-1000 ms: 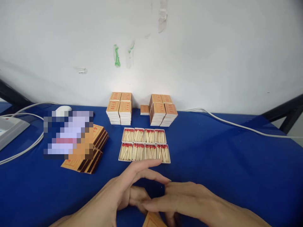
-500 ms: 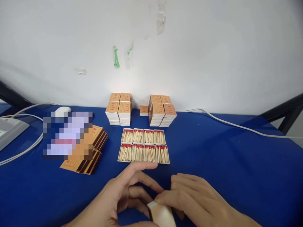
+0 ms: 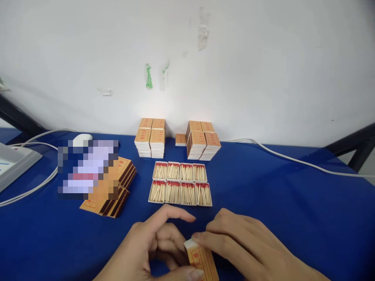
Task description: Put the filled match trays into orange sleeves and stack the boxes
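Observation:
Between my two hands, at the bottom of the view, is a matchbox point(image 3: 203, 260) with an orange printed face and a white end showing. My left hand point(image 3: 159, 244) grips its left side, thumb on the printed face and index finger raised off it. My right hand point(image 3: 243, 246) holds it from the right, a fingertip at the white end; its other fingers are partly hidden. Just beyond my hands, white trays of red-tipped matches point(image 3: 180, 192) lie side by side in two rows, heads toward the wall.
Stacked matchboxes stand by the wall in a left block point(image 3: 150, 142) and a right block point(image 3: 203, 145), with a single matchbox point(image 3: 181, 139) between. Flattened orange sleeves point(image 3: 125, 171) lie at left beside a blurred-out phone-like object point(image 3: 90, 166). A white cable point(image 3: 293, 162) crosses the right side.
The matchbox has turned so its printed orange face shows clearly. My left thumb now lies on that face. The whole view has shifted slightly.

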